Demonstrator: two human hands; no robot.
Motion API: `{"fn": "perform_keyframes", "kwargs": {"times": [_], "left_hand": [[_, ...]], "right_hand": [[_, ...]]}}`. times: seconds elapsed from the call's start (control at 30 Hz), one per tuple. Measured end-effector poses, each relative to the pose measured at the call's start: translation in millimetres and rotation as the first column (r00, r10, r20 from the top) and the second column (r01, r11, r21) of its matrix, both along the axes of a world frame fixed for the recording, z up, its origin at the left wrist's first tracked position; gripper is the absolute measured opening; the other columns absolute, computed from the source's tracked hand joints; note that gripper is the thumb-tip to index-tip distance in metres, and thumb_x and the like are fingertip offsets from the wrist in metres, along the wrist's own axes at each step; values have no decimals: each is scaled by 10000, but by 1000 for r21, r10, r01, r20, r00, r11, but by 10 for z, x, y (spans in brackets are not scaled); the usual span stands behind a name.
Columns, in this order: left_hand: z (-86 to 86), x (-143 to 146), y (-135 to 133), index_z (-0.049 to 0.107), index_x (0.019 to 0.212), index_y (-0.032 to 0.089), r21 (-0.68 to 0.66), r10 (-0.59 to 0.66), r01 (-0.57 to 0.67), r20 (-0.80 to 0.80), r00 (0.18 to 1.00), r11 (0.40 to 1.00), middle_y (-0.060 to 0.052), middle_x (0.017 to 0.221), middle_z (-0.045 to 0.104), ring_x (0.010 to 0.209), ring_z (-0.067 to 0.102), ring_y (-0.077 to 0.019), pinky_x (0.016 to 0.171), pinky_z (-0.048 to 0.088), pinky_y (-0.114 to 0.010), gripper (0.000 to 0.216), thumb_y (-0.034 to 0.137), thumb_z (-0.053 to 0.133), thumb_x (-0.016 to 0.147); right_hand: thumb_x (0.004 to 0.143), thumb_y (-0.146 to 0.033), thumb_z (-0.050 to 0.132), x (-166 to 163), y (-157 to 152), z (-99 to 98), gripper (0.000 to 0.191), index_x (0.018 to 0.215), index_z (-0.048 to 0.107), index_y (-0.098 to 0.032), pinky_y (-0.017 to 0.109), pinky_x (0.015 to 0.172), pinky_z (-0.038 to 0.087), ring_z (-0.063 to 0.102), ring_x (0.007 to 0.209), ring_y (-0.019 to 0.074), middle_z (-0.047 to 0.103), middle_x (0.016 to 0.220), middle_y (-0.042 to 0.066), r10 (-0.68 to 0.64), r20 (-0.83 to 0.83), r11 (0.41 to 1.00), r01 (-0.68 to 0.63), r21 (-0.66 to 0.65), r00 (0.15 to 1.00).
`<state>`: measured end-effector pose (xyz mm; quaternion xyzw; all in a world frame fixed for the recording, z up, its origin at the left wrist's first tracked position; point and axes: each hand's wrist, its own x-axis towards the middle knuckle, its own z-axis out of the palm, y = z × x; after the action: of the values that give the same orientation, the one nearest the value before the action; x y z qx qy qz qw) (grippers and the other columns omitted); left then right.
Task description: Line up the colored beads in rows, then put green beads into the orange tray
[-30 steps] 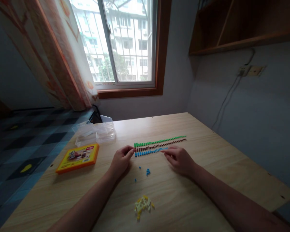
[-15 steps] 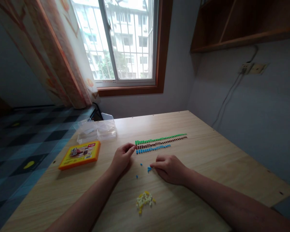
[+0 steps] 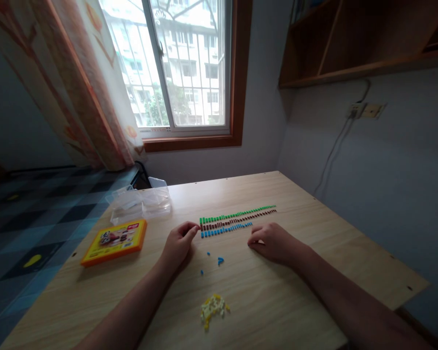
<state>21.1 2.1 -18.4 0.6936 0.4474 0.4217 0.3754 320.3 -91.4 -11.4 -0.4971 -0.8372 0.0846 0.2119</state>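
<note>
Three rows of tiny building bricks run across the table: a green row [image 3: 237, 214], a brown row [image 3: 237, 221] and a shorter blue row [image 3: 226, 229] nearest me. My left hand [image 3: 180, 243] rests at the left end of the rows, thumb and forefinger pinched together by the first brown brick. Just below the right end of the blue row is my right hand [image 3: 273, 243], its fingertips pinched close to the tabletop. Whatever either pinch holds is too small to see. Several loose blue bricks [image 3: 220, 261] lie between my hands.
A pile of pale and yellow bricks [image 3: 214, 309] lies near me on the wooden table [image 3: 295, 301]. At the left are an orange-and-yellow box [image 3: 115, 240] and clear plastic trays [image 3: 142, 204]. A wall shelf [image 3: 321, 73] hangs at the upper right.
My right hand has moved from the loose blue bricks, right and a little away from me, to the blue row's right end. The left hand stays put; the view has shifted slightly.
</note>
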Motion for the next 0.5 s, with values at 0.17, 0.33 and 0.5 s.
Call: {"fn": "perform_keyframes", "kwargs": {"times": [0.17,0.33,0.5], "left_hand": [[12,-16,12,728,756,183,20,-8,8,6,1000,1000,-19,620,679,710,647,-216,669,511,-290,294,457,624,780],[30,-27,30,726,729,190,41,-16,17,-14,1000,999,-51,725,740,752,665,-240,745,531,-326,348,521,626,769],[35,-31,40,718,720,194,24,-27,28,-20,999,999,-57,751,747,783,673,-253,779,534,-337,350,527,618,764]], "right_hand": [[849,-188,631,223,70,24,195,843,814,-256,242,692,432,667,732,147,751,826,1,-99,13,995,99,-22,995],[828,-191,640,383,156,17,182,817,814,-241,243,682,438,654,725,153,741,793,13,-145,-6,989,144,-30,989],[830,-195,647,351,163,-3,182,888,817,-224,225,625,437,624,668,130,729,803,22,-112,-158,991,100,-84,981]]}}
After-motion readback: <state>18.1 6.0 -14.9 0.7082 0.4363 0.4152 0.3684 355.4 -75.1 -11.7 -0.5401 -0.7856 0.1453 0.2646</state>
